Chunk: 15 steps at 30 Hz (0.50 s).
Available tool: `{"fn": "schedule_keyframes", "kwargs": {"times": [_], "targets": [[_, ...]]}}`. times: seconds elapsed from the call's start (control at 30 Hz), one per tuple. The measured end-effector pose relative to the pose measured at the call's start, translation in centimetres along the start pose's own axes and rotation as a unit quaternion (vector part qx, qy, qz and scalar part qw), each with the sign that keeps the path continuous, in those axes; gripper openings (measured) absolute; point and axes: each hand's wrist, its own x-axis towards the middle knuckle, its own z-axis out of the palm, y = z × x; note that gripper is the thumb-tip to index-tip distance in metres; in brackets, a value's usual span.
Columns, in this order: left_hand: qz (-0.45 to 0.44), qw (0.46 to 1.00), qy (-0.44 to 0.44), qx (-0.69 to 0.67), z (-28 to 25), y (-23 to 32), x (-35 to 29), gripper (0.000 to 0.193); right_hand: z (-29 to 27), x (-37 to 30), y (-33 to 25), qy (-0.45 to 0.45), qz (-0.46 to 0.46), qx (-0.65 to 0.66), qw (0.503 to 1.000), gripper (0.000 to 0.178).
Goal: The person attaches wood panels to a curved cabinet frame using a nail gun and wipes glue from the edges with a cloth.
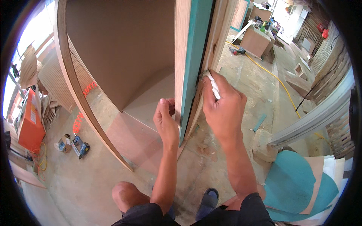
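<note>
In front of me stands a tall wooden cabinet frame (pixel 181 49) with a teal strip (pixel 198 34) along its edge. My right hand (pixel 226 105) is closed around a folded white rag (pixel 213 86). The rag's darkened tip presses against the bare wood edge (pixel 217 37) to the right of a dark gap. Lower and to the left, my left hand (pixel 167 126) is closed on the frame's left edge. Its thumb points up, and its other fingertips are partly hidden by the hand and wood.
A curved wooden strip (pixel 71 75) arches at left. A blue nail gun (pixel 80 147) with an orange coiled hose (pixel 78 122) lies on the floor. Teal sheets (pixel 290 180) are stacked at lower right. A yellow hose (pixel 269 71) crosses the floor near a cordless drill (pixel 237 51).
</note>
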Motion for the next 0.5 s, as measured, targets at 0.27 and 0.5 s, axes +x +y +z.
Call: {"fn": "schedule_keyframes", "kwargs": {"times": [0.27,0.5], "targets": [[0.003,0.997,-0.071,-0.021,-2.7,-1.5,0.4,0.047,2.7,-5.4,2.6,-0.007,0.038,0.000,0.999,0.020],[-0.004,0.997,-0.069,-0.029,-3.2,-2.8,0.3,0.045,5.7,-10.2,6.4,0.003,-0.013,-0.012,1.000,0.021]]}}
